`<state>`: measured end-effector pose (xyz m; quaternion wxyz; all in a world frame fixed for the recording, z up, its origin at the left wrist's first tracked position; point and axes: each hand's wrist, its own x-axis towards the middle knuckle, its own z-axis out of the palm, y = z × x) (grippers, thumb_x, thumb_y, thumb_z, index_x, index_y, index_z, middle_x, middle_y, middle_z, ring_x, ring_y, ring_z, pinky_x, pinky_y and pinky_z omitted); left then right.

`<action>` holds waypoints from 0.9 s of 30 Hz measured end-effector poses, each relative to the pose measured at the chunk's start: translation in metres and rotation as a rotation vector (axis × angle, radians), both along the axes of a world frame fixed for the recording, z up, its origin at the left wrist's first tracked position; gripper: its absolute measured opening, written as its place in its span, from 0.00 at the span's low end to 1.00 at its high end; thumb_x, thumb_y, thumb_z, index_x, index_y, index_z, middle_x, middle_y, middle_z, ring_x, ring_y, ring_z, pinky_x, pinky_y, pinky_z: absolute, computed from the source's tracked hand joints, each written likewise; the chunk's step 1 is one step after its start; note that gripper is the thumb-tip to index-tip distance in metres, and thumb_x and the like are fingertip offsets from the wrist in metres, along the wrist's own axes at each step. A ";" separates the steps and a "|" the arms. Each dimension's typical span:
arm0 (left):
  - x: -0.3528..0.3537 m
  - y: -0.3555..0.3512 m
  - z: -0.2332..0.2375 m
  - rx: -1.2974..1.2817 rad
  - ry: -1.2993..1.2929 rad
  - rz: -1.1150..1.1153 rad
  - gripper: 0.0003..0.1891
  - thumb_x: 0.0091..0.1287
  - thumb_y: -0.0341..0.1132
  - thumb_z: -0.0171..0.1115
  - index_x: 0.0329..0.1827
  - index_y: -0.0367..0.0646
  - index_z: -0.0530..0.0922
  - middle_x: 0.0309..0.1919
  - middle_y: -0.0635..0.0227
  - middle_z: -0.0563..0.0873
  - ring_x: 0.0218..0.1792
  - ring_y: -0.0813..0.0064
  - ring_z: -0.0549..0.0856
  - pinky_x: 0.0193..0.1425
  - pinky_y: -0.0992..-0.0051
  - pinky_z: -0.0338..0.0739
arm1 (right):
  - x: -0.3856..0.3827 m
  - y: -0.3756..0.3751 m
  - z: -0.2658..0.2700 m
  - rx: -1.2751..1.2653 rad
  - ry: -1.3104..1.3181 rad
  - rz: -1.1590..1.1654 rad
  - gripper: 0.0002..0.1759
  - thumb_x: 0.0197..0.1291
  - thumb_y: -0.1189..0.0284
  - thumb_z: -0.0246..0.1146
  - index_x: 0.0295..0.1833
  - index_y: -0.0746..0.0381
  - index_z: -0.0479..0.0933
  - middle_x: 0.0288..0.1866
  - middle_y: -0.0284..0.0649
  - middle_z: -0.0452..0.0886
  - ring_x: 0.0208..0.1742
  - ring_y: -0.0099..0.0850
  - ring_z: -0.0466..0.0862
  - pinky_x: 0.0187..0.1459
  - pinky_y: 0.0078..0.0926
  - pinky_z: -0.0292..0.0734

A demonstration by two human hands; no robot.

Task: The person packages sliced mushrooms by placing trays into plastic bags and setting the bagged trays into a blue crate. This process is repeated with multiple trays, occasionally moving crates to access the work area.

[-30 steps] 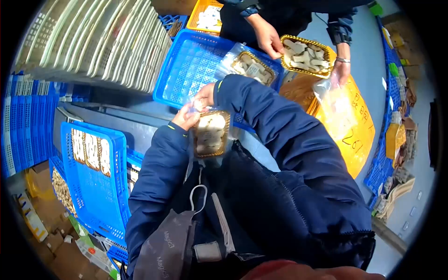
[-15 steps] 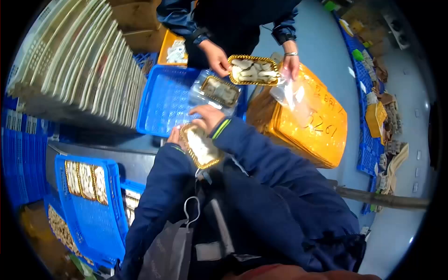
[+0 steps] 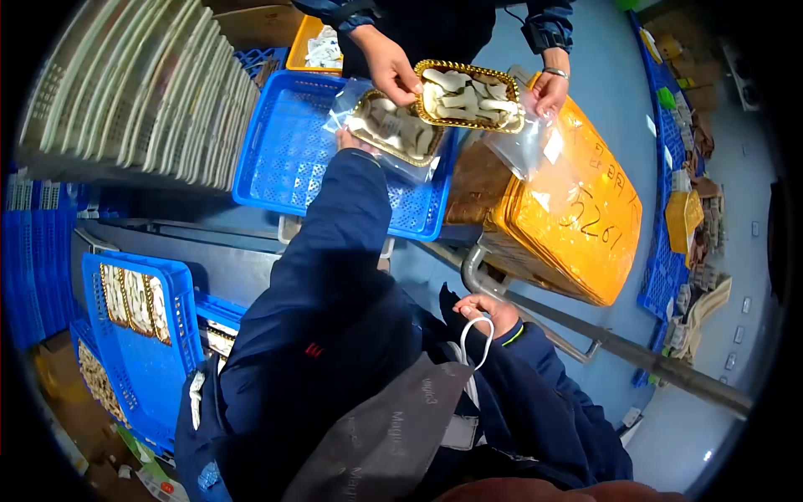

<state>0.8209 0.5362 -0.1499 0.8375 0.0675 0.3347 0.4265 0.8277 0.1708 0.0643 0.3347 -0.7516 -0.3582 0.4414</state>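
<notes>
My left hand (image 3: pixel 355 144) reaches over the blue crate (image 3: pixel 280 159) and grips the left end of a gold-rimmed tray (image 3: pixel 397 125) of pale pieces. Clear plastic surrounds this tray; whether another lies beneath is hidden. Low in front of my body, my right hand (image 3: pixel 493 314) has its fingers curled at a dark fabric edge, beside a white strap loop; what they hold is unclear. Across from me, a co-worker's hand (image 3: pixel 386 63) holds a second gold-rimmed tray (image 3: pixel 468 99), and their other hand (image 3: pixel 550 90) holds a clear bag (image 3: pixel 520 149) at its right end.
White stacked trays (image 3: pixel 138 92) stand at the left. Below them a blue crate (image 3: pixel 146 360) holds several filled trays. A yellow wrapped bundle (image 3: pixel 573 209) lies right of the middle crate, with a metal pipe (image 3: pixel 619 339) below. A yellow bin (image 3: pixel 316 43) sits behind.
My left hand has moved up and forward to the crate. My right hand has drawn back down toward my body. The tray between my hands has left its place at my chest.
</notes>
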 end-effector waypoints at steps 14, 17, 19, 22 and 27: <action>0.039 0.040 -0.058 0.259 0.445 -0.190 0.19 0.65 0.45 0.53 0.54 0.45 0.72 0.47 0.62 0.79 0.44 0.69 0.79 0.48 0.71 0.74 | 0.035 -0.014 -0.015 -0.006 0.038 0.052 0.09 0.62 0.67 0.57 0.43 0.59 0.76 0.38 0.37 0.81 0.41 0.30 0.81 0.44 0.23 0.74; 0.027 0.044 -0.068 0.409 0.664 -0.231 0.17 0.64 0.42 0.55 0.52 0.44 0.74 0.44 0.62 0.80 0.42 0.70 0.80 0.47 0.72 0.74 | 0.038 -0.009 -0.016 0.004 0.010 0.053 0.08 0.61 0.68 0.58 0.42 0.60 0.77 0.36 0.38 0.81 0.40 0.31 0.81 0.43 0.23 0.74; 0.017 0.045 -0.077 0.499 0.800 -0.261 0.16 0.64 0.41 0.57 0.51 0.44 0.75 0.43 0.61 0.81 0.41 0.70 0.80 0.46 0.73 0.75 | 0.039 -0.005 -0.013 0.018 0.041 0.017 0.07 0.60 0.69 0.59 0.41 0.60 0.77 0.36 0.38 0.81 0.40 0.31 0.82 0.43 0.24 0.75; 0.007 0.045 -0.086 0.543 0.900 -0.189 0.15 0.63 0.38 0.59 0.49 0.42 0.77 0.41 0.61 0.82 0.39 0.71 0.81 0.45 0.74 0.75 | 0.039 0.002 -0.008 -0.031 0.023 -0.011 0.06 0.60 0.71 0.59 0.41 0.60 0.78 0.36 0.38 0.82 0.39 0.30 0.82 0.43 0.23 0.75; 0.004 0.045 -0.079 0.509 0.966 -0.078 0.15 0.51 0.34 0.69 0.40 0.40 0.78 0.37 0.63 0.82 0.34 0.75 0.80 0.42 0.77 0.74 | 0.041 0.013 -0.002 -0.027 -0.051 0.025 0.06 0.59 0.72 0.60 0.40 0.60 0.79 0.35 0.38 0.82 0.38 0.31 0.82 0.42 0.23 0.75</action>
